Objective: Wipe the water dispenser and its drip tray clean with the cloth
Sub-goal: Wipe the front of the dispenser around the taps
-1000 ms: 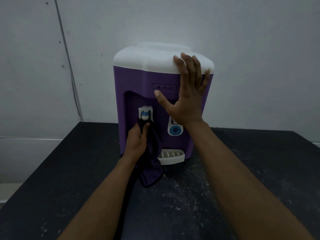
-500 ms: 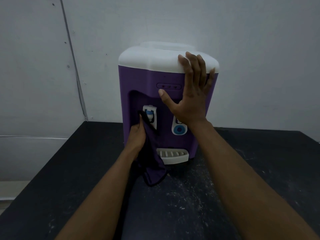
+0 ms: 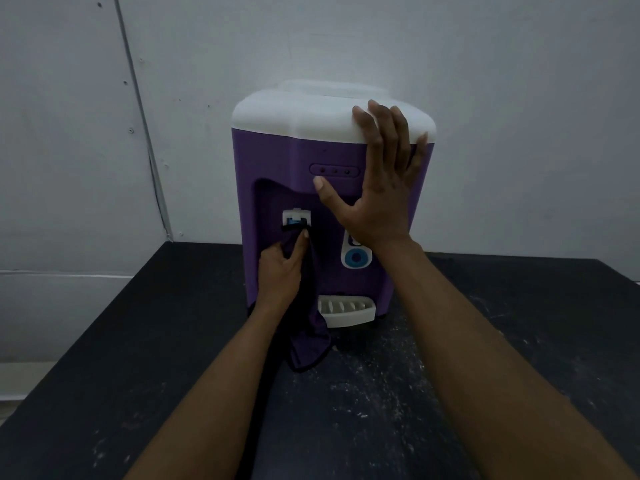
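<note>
Two hands are at work: the left hand (image 3: 278,271) grips a bunched purple cloth (image 3: 308,341) against the tap (image 3: 296,218) in the recess of the water dispenser (image 3: 277,161), upright at the back of the black table (image 3: 519,341), while the right hand (image 3: 377,188) lies spread flat across its front and white lid (image 3: 294,112). Soft and limp, the cloth hangs beside the drip tray (image 3: 346,311) and handles best bunched; the smooth plastic dispenser probably slides easily, so bracing it high seems wise.
</note>
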